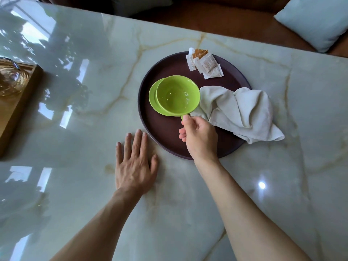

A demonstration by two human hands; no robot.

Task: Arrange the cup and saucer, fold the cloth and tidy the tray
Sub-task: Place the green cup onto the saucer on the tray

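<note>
A green cup sits over a matching green saucer, shifted to the saucer's right, on a round dark brown tray. My right hand pinches the cup's handle at its near side. A crumpled off-white cloth lies on the tray's right part and hangs over its rim onto the table. Several sugar sachets lie scattered at the tray's far edge. My left hand rests flat on the marble table, fingers straight, just left of the tray's near rim.
The glossy marble table stretches wide on all sides. A wooden tray with a glass vessel stands at the left edge. Beyond the far table edge are a brown seat and a pale cushion.
</note>
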